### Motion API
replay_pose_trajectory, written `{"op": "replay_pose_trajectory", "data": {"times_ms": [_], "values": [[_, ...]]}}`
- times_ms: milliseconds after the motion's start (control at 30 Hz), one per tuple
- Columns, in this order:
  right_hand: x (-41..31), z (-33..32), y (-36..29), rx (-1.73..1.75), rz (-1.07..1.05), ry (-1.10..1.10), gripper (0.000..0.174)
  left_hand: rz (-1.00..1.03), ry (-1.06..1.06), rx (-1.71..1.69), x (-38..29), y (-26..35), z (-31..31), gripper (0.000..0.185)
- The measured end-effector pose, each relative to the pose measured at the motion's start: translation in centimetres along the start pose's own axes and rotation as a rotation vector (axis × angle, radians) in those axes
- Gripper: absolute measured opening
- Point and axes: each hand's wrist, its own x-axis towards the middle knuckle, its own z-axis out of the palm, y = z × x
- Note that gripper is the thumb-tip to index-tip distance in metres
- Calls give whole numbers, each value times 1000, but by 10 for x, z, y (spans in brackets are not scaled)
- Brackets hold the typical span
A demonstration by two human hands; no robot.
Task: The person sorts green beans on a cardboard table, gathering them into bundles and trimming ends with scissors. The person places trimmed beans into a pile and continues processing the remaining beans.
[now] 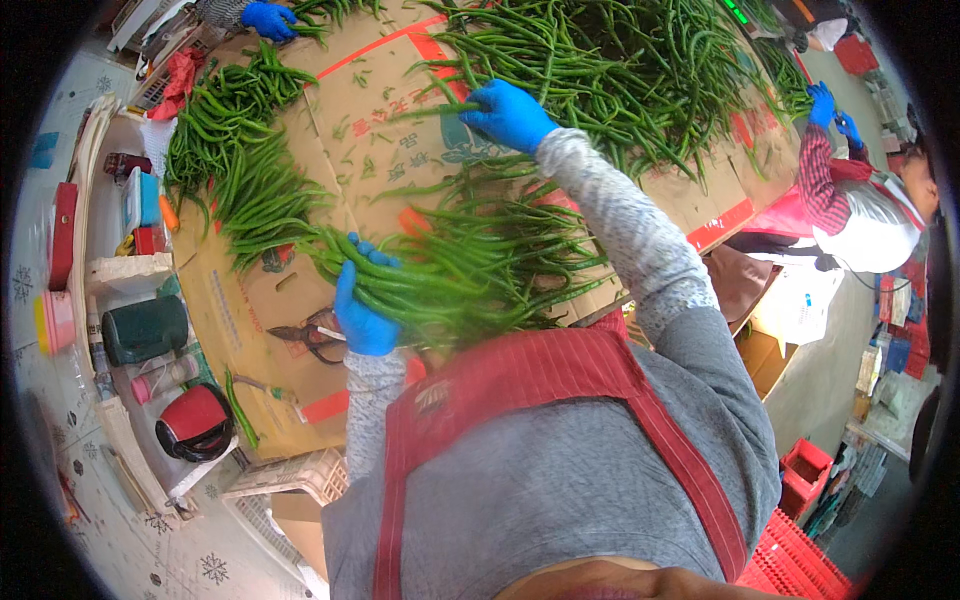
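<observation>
My left hand (369, 304), in a blue glove, grips a bunch of long green chili peppers (427, 281), their loose ends blurred and pointing right. Farther up, my gloved right hand (506, 116) is closed around the stem end of one or more green peppers (431, 112) at the lower left edge of a large pepper heap (600, 67). More loose peppers (555, 247) lie spread between my two arms. Just left of my left wrist, a pair of scissors (315, 335) rests on the cardboard table cover (277, 412). Stacked peppers (232, 127) line the left side.
A shelf at left carries a dark green case (146, 332), a red-and-black kettle (195, 421) and a blue-white box (141, 199). Another person's blue-gloved hand (268, 20) is at the top left. A co-worker (847, 195) stands at right. A plastic crate (300, 476) sits below the table edge.
</observation>
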Motion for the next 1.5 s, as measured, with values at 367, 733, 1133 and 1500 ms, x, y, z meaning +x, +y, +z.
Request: {"op": "replay_pose_trajectory", "data": {"times_ms": [367,733,1133,1500], "values": [[-60,-28,-86,1244,201,-516,36,-112,-93,-28,10,-9,24,45],[-97,1,-88,1311,317,-381,37,-108,-82,-57,12,-28,42,47],[-141,26,-113,1002,267,-132,32,-133,115,69,5,-36,44,37],[-145,24,-128,289,-244,190,41,-68,-69,-68,14,-33,29,45]]}}
